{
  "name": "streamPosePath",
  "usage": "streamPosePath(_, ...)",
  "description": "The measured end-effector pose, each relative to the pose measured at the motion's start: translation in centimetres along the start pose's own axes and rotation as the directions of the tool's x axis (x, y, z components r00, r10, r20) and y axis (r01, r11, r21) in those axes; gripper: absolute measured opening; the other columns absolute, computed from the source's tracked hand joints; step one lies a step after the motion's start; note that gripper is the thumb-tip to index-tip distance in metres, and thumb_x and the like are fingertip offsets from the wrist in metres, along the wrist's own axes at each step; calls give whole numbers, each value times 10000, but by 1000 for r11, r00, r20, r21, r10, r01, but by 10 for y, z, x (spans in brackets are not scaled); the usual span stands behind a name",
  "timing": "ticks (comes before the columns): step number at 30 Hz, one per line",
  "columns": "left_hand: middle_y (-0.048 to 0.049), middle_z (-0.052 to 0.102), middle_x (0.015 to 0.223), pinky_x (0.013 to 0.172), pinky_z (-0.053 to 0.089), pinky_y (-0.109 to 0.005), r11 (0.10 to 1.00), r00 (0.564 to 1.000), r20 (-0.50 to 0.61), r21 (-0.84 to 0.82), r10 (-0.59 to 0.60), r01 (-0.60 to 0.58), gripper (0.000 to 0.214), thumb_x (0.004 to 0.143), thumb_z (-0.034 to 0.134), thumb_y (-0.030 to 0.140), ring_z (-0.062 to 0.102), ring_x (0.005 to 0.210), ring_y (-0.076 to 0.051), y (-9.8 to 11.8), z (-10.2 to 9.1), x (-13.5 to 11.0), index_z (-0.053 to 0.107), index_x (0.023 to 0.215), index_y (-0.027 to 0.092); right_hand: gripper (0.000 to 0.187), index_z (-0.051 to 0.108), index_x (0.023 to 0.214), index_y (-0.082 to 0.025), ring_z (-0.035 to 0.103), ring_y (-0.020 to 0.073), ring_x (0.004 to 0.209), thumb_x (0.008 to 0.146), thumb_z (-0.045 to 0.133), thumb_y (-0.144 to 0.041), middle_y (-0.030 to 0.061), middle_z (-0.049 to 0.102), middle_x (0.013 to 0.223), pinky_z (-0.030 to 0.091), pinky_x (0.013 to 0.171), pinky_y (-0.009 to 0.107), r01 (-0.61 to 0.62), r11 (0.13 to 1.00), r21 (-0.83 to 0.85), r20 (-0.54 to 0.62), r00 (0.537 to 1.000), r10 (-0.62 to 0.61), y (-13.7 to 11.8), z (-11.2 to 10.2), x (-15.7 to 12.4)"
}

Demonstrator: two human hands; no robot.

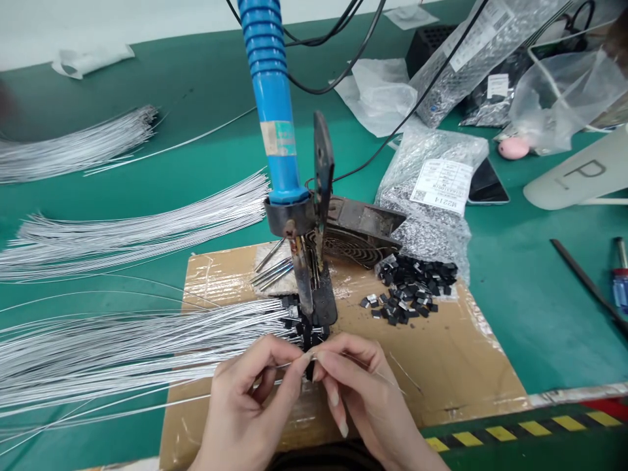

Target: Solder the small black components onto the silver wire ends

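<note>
My left hand point(255, 392) and my right hand point(366, 386) meet fingertip to fingertip below the soldering iron. In my left hand's pinch is a thin white wire point(189, 399), which trails off to the left. My right thumb and index finger are pressed together at the wire's end; whatever they grip is too small to make out. The soldering iron point(280, 124), with a blue handle, stands fixed upright, its tip pointing down just beyond my fingers. Behind my left hand lies a bundle of white wires point(147, 340) with small black parts point(294, 311) at their right ends.
A cardboard sheet point(481, 373) lies under the work on the green table point(530, 288). Small black connectors point(412, 288) are heaped right of a dark fan point(360, 232). More wire bundles point(147, 235) lie left. Bubble-wrapped packages point(436, 190), a phone point(488, 183) and a screwdriver point(620, 281) are at right.
</note>
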State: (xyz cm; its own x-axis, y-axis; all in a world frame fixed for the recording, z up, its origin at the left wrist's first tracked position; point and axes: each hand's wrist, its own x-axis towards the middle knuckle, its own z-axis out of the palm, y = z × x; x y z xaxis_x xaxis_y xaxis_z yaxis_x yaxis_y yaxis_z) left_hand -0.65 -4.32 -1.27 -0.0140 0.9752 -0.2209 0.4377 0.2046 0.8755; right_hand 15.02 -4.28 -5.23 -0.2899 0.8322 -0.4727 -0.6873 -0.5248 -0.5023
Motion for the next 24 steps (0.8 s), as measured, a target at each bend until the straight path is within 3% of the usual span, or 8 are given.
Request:
streamPosePath(3, 1, 698, 686, 551, 339, -279, 999, 1000, -19, 40, -16, 17, 234, 974, 666, 348, 522, 576, -126, 0, 2, -1, 752, 795, 222, 246, 832, 756, -162, 475, 24, 356, 821, 890, -391, -4, 686, 611, 385, 335, 112, 0, 1000, 23, -6, 1000, 0, 0, 4, 0)
streamPosePath(11, 6, 698, 689, 585, 396, -253, 998, 997, -60, -46, -42, 39, 205, 944, 697, 339, 576, 619, -132, 0, 5, -1, 745, 786, 218, 231, 847, 786, -164, 494, 22, 370, 790, 913, -386, 13, 726, 677, 411, 329, 104, 8, 998, 58, -54, 999, -5, 6, 8, 1)
streamPosePath(15, 16, 676, 665, 564, 374, -246, 995, 996, -57, -80, -69, 65, 203, 941, 693, 338, 550, 597, -123, 3, 4, 0, 739, 784, 217, 244, 858, 831, -166, 518, 37, 372, 834, 880, -409, -3, 679, 610, 441, 337, 110, 18, 999, 32, -28, 999, -17, 8, 5, 0)
streamPosePath(24, 17, 711, 707, 594, 414, -215, 985, 986, -94, -120, -137, 125, 150, 893, 741, 327, 578, 635, -115, 9, 2, 4, 740, 780, 227, 234, 872, 975, -193, 605, 64, 448, 870, 858, -401, 23, 738, 717, 543, 392, 135, 77, 996, -43, -19, 997, -78, 10, -2, 3)
